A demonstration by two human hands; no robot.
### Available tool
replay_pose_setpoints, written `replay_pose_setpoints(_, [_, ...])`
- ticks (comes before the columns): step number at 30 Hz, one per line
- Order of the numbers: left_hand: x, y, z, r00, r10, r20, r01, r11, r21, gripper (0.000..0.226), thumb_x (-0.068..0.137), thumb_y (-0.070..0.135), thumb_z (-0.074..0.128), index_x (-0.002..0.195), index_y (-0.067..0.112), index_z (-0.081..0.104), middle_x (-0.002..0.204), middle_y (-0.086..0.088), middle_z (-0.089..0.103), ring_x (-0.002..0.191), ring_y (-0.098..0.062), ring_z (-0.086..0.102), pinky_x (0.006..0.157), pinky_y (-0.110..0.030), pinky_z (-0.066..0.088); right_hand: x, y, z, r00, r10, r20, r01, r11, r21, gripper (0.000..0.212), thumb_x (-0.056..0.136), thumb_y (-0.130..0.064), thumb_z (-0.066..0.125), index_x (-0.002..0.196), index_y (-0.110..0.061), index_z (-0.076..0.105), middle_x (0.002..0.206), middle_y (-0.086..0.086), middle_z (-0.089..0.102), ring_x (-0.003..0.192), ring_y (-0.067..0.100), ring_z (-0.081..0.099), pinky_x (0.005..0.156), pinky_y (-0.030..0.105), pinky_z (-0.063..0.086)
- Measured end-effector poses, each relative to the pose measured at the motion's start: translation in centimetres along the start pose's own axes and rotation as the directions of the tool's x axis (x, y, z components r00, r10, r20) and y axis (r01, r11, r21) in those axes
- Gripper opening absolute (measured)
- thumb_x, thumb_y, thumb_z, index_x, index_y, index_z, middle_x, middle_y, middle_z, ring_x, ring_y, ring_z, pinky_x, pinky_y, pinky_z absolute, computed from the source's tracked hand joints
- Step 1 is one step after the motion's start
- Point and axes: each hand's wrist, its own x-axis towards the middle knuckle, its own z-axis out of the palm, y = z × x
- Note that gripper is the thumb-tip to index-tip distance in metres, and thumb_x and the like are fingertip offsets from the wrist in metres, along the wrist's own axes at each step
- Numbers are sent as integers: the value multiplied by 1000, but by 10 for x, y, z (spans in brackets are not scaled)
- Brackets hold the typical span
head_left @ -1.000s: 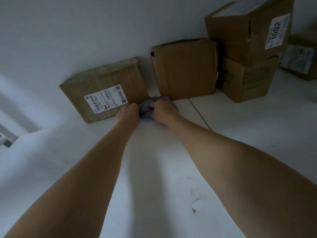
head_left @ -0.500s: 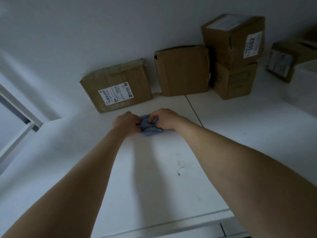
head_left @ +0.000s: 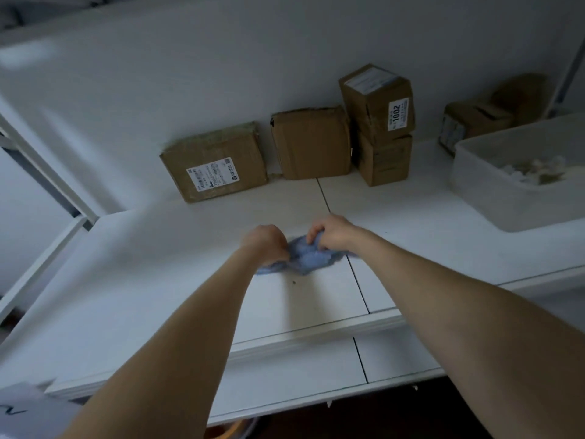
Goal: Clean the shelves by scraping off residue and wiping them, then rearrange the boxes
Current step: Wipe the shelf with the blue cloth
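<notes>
Head view: left hand and right hand grip the blue cloth (bunched) on the shelf.

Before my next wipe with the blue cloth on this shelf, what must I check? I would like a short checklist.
Left hand and right hand grip the blue cloth: ok.
Cloth spread flat: not ok, bunched.
Shelf free of residue: not ok, dark speck near the cloth.
Labelled box out of the path: ok, at the back.
White bin apart from the hands: ok.
Cloth underside clean: cannot tell.
</notes>
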Motion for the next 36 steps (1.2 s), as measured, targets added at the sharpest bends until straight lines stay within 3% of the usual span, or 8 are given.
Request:
replay_pose_setpoints(2, [1, 8, -5, 995, -12, -99, 1, 994, -110, 22, 80, 24, 62, 98, 16, 72, 100, -9, 68, 94, -27, 63, 71, -27, 45, 2, 4, -7, 982, 13, -190, -3, 999, 54, 29, 88, 2, 50, 97, -15, 72, 108, 7, 66, 102, 23, 60, 89, 31, 50])
replay_pose_setpoints(5, [13, 20, -8, 982, -15, -190, 3, 998, -67, 26, 86, 20, 55, 108, 12, 68, 111, -13, 62, 102, -31, 60, 81, -34, 48, 11, 11, -10, 983, 20, -182, -25, 999, -23, 29, 93, -11, 53, 116, -19, 68, 118, 7, 65, 107, 26, 60, 93, 32, 48])
replay_pose_setpoints(8, [24, 33, 4, 995, 93, -24, -92, 995, 40, 41, 89, 30, 48, 130, 24, 50, 124, -13, 54, 111, -33, 56, 94, -39, 47, 13, 19, 0, 995, 53, -89, -67, 984, -168, 32, 94, -20, 55, 125, -22, 61, 124, 10, 62, 108, 29, 60, 90, 32, 50])
replay_pose_setpoints(10, [28, 34, 11, 984, 153, 89, -164, 977, 136, 47, 82, 42, 43, 129, 41, 40, 121, -9, 56, 109, -35, 56, 91, -47, 49, 9, 21, 7, 992, 35, -125, -68, 960, -271, 29, 94, -28, 55, 121, -25, 64, 123, 8, 62, 108, 28, 60, 89, 30, 51])
replay_pose_setpoints(14, [21, 27, 2, 966, 230, 119, -249, 951, 183, 50, 75, 32, 58, 123, 43, 48, 114, -3, 60, 101, -29, 60, 78, -34, 50, 2, 13, 4, 984, 133, -120, -140, 988, -57, 27, 87, -9, 56, 106, -14, 73, 115, 10, 68, 107, 28, 61, 97, 34, 48])
replay_pose_setpoints(17, [19, 21, -4, 964, 250, 89, -262, 950, 169, 43, 83, 24, 58, 124, 35, 54, 118, -1, 62, 107, -26, 59, 81, -32, 47, 4, 0, 1, 979, 159, -126, -165, 986, -34, 29, 88, -9, 55, 111, -16, 71, 119, 10, 66, 110, 29, 60, 100, 37, 47])
replay_pose_setpoints(24, [16, -23, -23, 974, 149, -171, -153, 988, -10, 27, 90, 24, 52, 116, 18, 58, 112, -13, 64, 102, -31, 60, 75, -32, 44, 21, -29, 17, 904, 214, -371, -234, 972, -9, 41, 95, -16, 45, 135, -21, 52, 139, 6, 51, 124, 28, 50, 104, 37, 43])
replay_pose_setpoints(36, [-23, -131, -23, 942, -239, -237, 202, 965, -168, 29, 87, 28, 55, 112, 12, 54, 110, -14, 61, 99, -33, 59, 72, -38, 46, 58, -119, 87, 961, 91, -260, -117, 989, -86, 38, 96, -28, 45, 131, -16, 47, 129, 14, 51, 113, 35, 52, 78, 35, 43])
